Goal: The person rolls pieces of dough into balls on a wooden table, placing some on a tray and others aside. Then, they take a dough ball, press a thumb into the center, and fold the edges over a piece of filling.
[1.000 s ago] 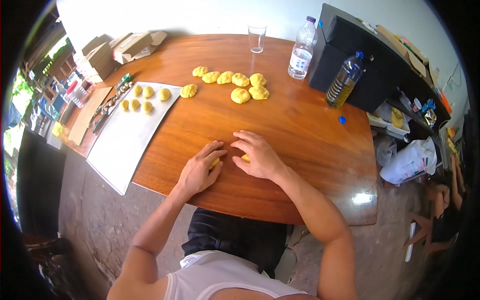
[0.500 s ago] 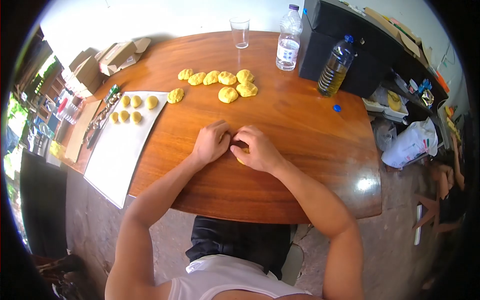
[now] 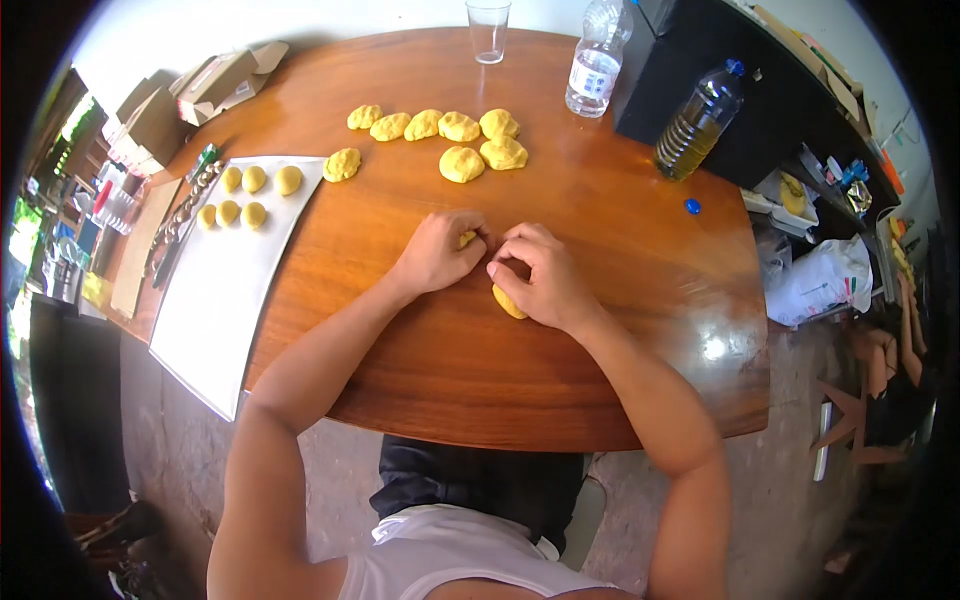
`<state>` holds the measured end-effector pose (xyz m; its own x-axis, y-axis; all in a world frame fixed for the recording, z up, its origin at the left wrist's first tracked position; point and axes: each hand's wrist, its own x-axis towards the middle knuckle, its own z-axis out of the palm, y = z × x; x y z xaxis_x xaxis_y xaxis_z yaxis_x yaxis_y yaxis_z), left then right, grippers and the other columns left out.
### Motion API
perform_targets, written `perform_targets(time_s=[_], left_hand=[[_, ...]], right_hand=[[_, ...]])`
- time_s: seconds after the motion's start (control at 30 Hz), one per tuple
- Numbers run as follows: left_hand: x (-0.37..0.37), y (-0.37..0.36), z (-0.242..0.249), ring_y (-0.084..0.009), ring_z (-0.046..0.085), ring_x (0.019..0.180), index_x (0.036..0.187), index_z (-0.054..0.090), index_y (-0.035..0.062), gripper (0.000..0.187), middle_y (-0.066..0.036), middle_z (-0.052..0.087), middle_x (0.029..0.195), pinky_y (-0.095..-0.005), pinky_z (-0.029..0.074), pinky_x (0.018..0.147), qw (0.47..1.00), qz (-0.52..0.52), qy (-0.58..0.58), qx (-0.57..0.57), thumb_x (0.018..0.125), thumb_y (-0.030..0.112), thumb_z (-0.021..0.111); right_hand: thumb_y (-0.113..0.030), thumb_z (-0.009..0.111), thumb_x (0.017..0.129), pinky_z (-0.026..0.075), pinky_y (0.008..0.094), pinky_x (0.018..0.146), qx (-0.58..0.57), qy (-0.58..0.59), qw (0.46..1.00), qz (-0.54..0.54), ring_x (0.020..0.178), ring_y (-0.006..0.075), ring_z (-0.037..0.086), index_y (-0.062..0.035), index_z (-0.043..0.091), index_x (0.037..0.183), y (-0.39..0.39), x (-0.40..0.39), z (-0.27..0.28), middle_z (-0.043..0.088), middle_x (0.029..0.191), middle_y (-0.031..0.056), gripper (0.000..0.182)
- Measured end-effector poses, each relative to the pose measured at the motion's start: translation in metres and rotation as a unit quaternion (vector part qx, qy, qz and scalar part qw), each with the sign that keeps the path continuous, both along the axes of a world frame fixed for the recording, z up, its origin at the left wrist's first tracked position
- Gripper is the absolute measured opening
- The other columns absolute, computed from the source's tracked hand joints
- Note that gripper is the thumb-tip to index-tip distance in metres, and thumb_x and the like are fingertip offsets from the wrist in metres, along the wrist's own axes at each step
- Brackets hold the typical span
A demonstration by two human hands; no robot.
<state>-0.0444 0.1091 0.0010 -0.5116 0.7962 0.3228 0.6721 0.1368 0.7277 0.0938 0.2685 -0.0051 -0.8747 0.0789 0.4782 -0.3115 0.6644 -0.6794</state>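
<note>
My left hand (image 3: 445,252) is curled over the table, its fingers closed on a small piece of yellow dough (image 3: 466,238) that peeks out between thumb and fingers. Close beside it, my right hand (image 3: 543,278) cups another yellow dough piece (image 3: 508,302), which shows under the palm's near edge; the rest is hidden. Farther back on the table lie several rough dough lumps (image 3: 459,127), with one lump (image 3: 342,164) near the tray's corner. Smooth dough balls (image 3: 254,179) sit in two rows on the silver tray (image 3: 215,320) to the left.
A clear glass (image 3: 488,35), a water bottle (image 3: 594,70) and an oil bottle (image 3: 697,120) stand at the back beside a black box (image 3: 635,85). A blue cap (image 3: 692,206) lies at the right. Cardboard boxes (image 3: 220,80) rest at the far left.
The view has shifted slightly, moving the table's items up in the picture. Dough now shows in my left hand, and more of the dough under my right hand is visible.
</note>
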Motion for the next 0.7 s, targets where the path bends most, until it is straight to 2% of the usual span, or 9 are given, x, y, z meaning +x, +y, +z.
perform_targets(time_s=[0.2, 0.27, 0.43, 0.5, 0.57, 0.63, 0.7], left_hand=[[0.0022, -0.0016, 0.0001, -0.0348, 0.074, 0.088, 0.095, 0.075, 0.0023, 0.012, -0.016, 0.076, 0.093, -0.0426, 0.058, 0.079, 1.0, -0.01, -0.019, -0.004, 0.088, 0.007, 0.066], [0.0016, -0.0023, -0.0012, -0.032, 0.074, 0.089, 0.097, 0.075, 0.0014, 0.015, -0.016, 0.076, 0.095, -0.0399, 0.057, 0.082, 0.999, -0.031, 0.016, 0.006, 0.086, 0.004, 0.064], [0.0029, -0.003, -0.0022, -0.0322, 0.074, 0.092, 0.1, 0.075, 0.0019, 0.017, -0.015, 0.077, 0.098, -0.0398, 0.058, 0.082, 1.0, -0.023, 0.017, -0.01, 0.087, 0.005, 0.065], [0.0029, -0.0019, -0.004, -0.0368, 0.073, 0.091, 0.097, 0.075, 0.0045, 0.015, -0.016, 0.076, 0.095, -0.0444, 0.057, 0.081, 0.999, -0.02, 0.042, 0.016, 0.088, 0.013, 0.068], [0.0033, -0.0031, -0.004, -0.0368, 0.073, 0.091, 0.098, 0.076, 0.0053, 0.016, -0.016, 0.076, 0.095, -0.0442, 0.057, 0.081, 0.999, -0.02, 0.03, 0.008, 0.088, 0.015, 0.068], [0.0041, -0.0043, -0.001, -0.0271, 0.073, 0.088, 0.103, 0.074, 0.0032, 0.016, -0.014, 0.077, 0.097, -0.0382, 0.056, 0.078, 0.999, -0.016, 0.043, -0.019, 0.091, 0.008, 0.066], [0.0033, -0.0039, -0.0043, -0.0255, 0.073, 0.088, 0.104, 0.073, 0.0022, 0.015, -0.013, 0.077, 0.095, -0.0373, 0.055, 0.079, 0.999, -0.023, 0.018, -0.032, 0.092, 0.007, 0.066]], right_hand=[[-0.015, 0.077, 0.089, 0.054, 0.0423, 0.085, 0.0, 0.009, 1.0, 0.01, 0.096, 0.0337, 0.065, -0.0002, 0.068, 0.087, 0.0036, -0.0007, 0.0001, 0.069, 0.098, 0.0141, 0.017], [-0.013, 0.077, 0.089, 0.054, 0.0421, 0.086, -0.011, 0.006, 1.0, 0.012, 0.095, 0.0336, 0.066, 0.0006, 0.069, 0.087, 0.0027, 0.0006, 0.0048, 0.07, 0.098, 0.0146, 0.016], [-0.012, 0.075, 0.089, 0.055, 0.0415, 0.083, -0.013, -0.008, 1.0, 0.011, 0.093, 0.0329, 0.067, 0.0016, 0.07, 0.087, 0.0044, -0.0008, 0.0042, 0.071, 0.095, 0.0149, 0.014], [-0.012, 0.075, 0.09, 0.055, 0.0409, 0.082, -0.008, 0.0, 1.0, 0.017, 0.091, 0.0328, 0.067, 0.0018, 0.07, 0.087, 0.0054, -0.0005, 0.0048, 0.071, 0.094, 0.0151, 0.015], [-0.013, 0.075, 0.09, 0.054, 0.0402, 0.082, 0.0, -0.007, 1.0, 0.013, 0.09, 0.0322, 0.068, 0.002, 0.07, 0.087, 0.0059, -0.0006, 0.0034, 0.071, 0.092, 0.0151, 0.016], [-0.013, 0.075, 0.091, 0.054, 0.0394, 0.081, 0.0, 0.004, 1.0, 0.011, 0.089, 0.0315, 0.068, 0.0021, 0.071, 0.087, 0.007, -0.0014, 0.0022, 0.071, 0.092, 0.0149, 0.016], [-0.015, 0.075, 0.091, 0.054, 0.0388, 0.08, -0.007, 0.001, 1.0, 0.004, 0.088, 0.0313, 0.069, 0.0021, 0.071, 0.088, 0.006, -0.0003, 0.0014, 0.071, 0.091, 0.0146, 0.017]])
